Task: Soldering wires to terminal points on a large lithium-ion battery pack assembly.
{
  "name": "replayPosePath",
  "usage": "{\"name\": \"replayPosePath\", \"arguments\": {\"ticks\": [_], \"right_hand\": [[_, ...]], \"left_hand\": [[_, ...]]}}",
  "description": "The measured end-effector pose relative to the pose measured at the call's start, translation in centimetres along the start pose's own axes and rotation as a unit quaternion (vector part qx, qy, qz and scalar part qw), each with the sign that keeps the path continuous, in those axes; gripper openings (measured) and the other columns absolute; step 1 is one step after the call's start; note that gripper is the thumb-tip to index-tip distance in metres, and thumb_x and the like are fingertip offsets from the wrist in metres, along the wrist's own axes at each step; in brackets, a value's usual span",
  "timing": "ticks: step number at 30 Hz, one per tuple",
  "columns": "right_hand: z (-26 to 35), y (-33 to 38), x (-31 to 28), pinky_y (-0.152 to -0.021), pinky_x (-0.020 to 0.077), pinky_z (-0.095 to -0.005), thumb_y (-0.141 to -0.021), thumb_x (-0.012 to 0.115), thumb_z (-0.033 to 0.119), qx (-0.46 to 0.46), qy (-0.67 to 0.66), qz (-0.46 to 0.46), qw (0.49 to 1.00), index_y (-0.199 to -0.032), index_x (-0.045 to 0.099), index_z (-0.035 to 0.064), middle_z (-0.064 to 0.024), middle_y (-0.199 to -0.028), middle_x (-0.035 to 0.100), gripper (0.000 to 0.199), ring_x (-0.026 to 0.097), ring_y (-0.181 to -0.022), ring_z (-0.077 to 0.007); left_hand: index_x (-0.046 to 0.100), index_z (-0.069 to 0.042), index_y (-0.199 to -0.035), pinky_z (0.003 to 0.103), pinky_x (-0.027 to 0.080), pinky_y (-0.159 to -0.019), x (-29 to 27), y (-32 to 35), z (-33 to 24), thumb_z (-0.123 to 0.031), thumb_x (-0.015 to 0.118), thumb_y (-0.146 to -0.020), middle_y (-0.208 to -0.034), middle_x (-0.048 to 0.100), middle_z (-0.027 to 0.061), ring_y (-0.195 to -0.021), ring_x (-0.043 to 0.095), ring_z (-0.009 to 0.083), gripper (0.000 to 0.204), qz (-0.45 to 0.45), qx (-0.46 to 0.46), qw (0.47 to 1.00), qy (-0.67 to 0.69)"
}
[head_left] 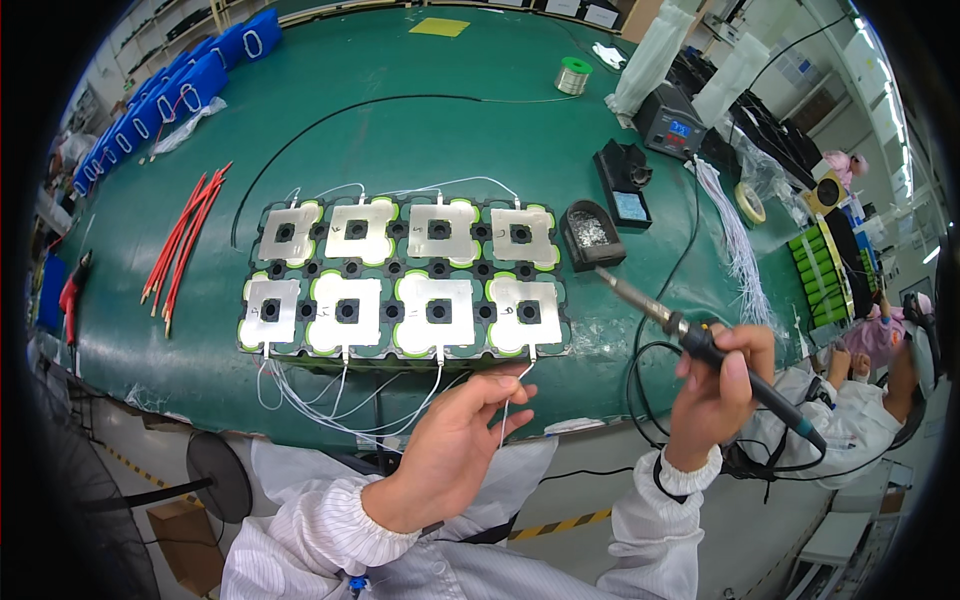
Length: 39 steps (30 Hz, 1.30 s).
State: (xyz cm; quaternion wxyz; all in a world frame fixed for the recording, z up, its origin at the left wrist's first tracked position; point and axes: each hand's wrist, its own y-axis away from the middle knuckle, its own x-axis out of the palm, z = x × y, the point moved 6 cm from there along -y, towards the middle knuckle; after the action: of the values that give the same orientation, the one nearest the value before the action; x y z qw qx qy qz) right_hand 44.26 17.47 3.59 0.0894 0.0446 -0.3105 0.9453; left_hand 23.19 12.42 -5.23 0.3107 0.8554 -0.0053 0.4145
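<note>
A battery pack (395,268) with black cell holders and two rows of silver metal plates lies on the green table in front of me. Thin white wires run from the plates along its front and back edges. At the front right corner, my left hand (450,435) pinches one white wire (504,418) between thumb and fingers. My right hand (712,405) grips a soldering iron (690,335) by its dark handle, to the right of the pack. The iron's tip points up and left, close to the front of a black tip cleaner (593,232) filled with metal shavings; contact is unclear.
Behind the cleaner stand an iron holder (627,185), a soldering station (672,122) and a solder spool (573,76). White wires (735,240) hang at right, near a seated co-worker (850,410). Red wires (187,240) and blue packs (180,100) lie left.
</note>
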Motion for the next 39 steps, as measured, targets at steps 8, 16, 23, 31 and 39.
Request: {"name": "replayPosePath", "arguments": {"ticks": [8, 16, 23, 31, 39], "right_hand": [[-7.4, -7.7, -3.1, -0.049, 0.0406, -0.0226, -0.093, 0.051, 0.014, 0.018, 0.162, -0.088, 0.983, -0.093, 0.051, 0.0007, -0.0015, -0.060, 0.050, 0.013, 0.047, -0.050, -0.0091], [-15.4, -13.0, -3.3, -0.052, 0.0446, -0.0243, -0.089, 0.058, 0.022, 0.038, 0.345, -0.069, 0.935, -0.086, 0.055, 0.0035, -0.0075, -0.064, 0.064, 0.018, 0.060, -0.055, -0.0118], [-22.0, -10.9, -2.0, -0.058, 0.0494, -0.0263, -0.092, 0.055, 0.028, 0.296, 0.026, -0.083, 0.951, -0.116, 0.051, 0.0067, -0.0091, -0.112, 0.062, 0.033, 0.065, -0.080, -0.0187], [-20.1, -6.7, -1.3, -0.058, 0.0410, -0.0226, -0.086, 0.059, 0.016, 0.288, -0.037, -0.148, 0.945, -0.122, 0.048, 0.0019, -0.0049, -0.107, 0.059, 0.040, 0.058, -0.078, -0.0145], [-7.6, 3.4, 3.9, -0.059, 0.0354, -0.0242, -0.088, 0.055, 0.013, 0.260, -0.108, -0.015, 0.959, -0.097, 0.053, 0.0046, -0.0009, -0.079, 0.049, 0.012, 0.046, -0.070, -0.0098]], "left_hand": [[0.056, -0.008, -0.075, 0.039, 0.034, -0.099, -0.1, 0.1, -0.2, -0.021, 0.056, -0.087, -0.117, 0.053, 0.0035, -0.110, 0.048, 0.0199, 0.018, -0.001, 0.008, 1.000, 0.004], [0.056, -0.008, -0.082, 0.039, 0.035, -0.097, -0.4, 0.2, 0.2, -0.020, 0.056, -0.088, -0.113, 0.054, 0.0044, -0.110, 0.049, 0.0203, 0.014, 0.009, 0.015, 1.000, -0.006], [0.057, -0.001, -0.111, 0.032, 0.044, -0.086, -0.8, 1.5, -0.7, -0.015, 0.054, -0.092, -0.111, 0.058, 0.0073, -0.100, 0.056, 0.0160, 0.024, 0.073, 0.159, 0.942, -0.285], [0.051, 0.003, -0.119, 0.040, 0.049, -0.050, 1.5, 3.8, 0.3, -0.003, 0.056, -0.084, -0.087, 0.066, 0.0188, -0.060, 0.062, 0.0346, 0.036, 0.082, 0.403, 0.609, -0.678], [0.033, 0.004, -0.137, 0.039, 0.047, -0.087, 0.4, 6.5, -0.4, -0.008, 0.060, -0.082, -0.112, 0.056, 0.0219, -0.105, 0.056, 0.0326, 0.063, 0.091, 0.388, 0.529, -0.749]]}}
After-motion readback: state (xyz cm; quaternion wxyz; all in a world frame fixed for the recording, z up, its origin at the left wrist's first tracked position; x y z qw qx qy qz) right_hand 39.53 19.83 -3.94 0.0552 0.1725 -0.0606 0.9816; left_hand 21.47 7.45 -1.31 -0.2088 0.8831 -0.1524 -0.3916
